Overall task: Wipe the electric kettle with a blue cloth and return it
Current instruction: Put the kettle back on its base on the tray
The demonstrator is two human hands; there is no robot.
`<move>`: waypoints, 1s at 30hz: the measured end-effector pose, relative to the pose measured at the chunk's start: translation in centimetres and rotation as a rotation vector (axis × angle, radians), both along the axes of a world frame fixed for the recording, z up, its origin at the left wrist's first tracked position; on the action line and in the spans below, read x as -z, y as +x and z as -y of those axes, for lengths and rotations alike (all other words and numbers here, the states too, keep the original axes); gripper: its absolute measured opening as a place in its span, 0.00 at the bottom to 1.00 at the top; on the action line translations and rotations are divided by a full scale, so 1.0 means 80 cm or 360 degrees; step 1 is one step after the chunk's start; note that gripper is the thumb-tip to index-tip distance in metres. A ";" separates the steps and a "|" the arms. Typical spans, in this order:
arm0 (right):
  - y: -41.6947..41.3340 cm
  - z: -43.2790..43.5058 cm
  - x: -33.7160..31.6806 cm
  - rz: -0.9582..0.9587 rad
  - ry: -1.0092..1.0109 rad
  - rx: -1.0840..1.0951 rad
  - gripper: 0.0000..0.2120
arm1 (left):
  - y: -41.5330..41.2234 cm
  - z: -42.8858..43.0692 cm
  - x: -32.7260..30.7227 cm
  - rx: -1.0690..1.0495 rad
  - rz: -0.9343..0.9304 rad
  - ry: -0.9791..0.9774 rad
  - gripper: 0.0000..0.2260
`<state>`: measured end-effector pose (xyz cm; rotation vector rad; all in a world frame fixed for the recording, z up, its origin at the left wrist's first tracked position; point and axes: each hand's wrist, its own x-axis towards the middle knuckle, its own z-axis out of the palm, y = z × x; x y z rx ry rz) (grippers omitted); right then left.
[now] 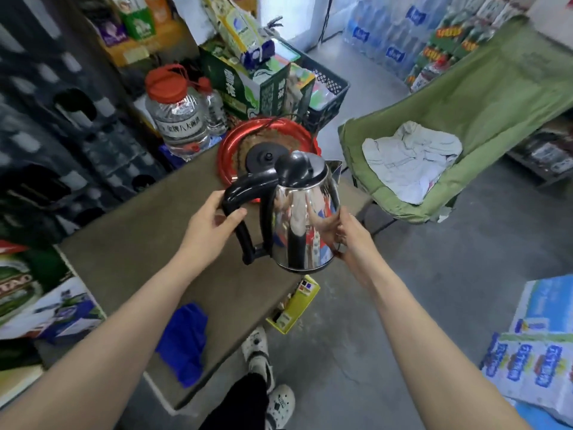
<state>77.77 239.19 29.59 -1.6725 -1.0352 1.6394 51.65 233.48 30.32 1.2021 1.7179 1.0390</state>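
Note:
The shiny steel electric kettle with a black lid and handle hangs in the air over the brown table. My left hand is wrapped around its black handle. My right hand presses flat against the kettle's right side. The black kettle base sits on a red tray behind the kettle. The blue cloth lies crumpled on the table near its front edge, under my left forearm.
Large water jugs with red caps stand at the table's far left. Cartons and a dark crate rise behind the tray. A green folding chair holding a white cloth stands to the right. A yellow box sits under the table edge.

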 end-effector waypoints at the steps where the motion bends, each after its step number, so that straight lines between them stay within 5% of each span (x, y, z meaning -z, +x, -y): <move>1: -0.002 -0.012 0.006 0.0005 0.0001 -0.0038 0.19 | -0.002 -0.009 0.004 -0.0018 0.0005 0.0019 0.08; 10: -0.035 -0.164 0.052 -0.0039 0.0085 -0.0302 0.19 | -0.021 -0.121 0.031 -0.0224 -0.0058 0.0130 0.10; 15: -0.068 -0.264 0.096 -0.0110 0.0202 -0.0558 0.34 | -0.047 -0.187 0.061 -0.0458 -0.0127 0.0209 0.14; 18: -0.092 -0.306 0.110 -0.0175 0.0191 -0.0635 0.27 | -0.058 -0.214 0.078 -0.0566 -0.0194 0.0260 0.15; 22: -0.117 -0.352 0.137 -0.0200 0.0216 -0.0683 0.32 | -0.066 -0.238 0.102 -0.0657 -0.0224 0.0305 0.16; 30: -0.125 -0.390 0.177 -0.0236 0.0243 -0.0800 0.25 | -0.061 -0.259 0.140 -0.0738 -0.0215 0.0326 0.14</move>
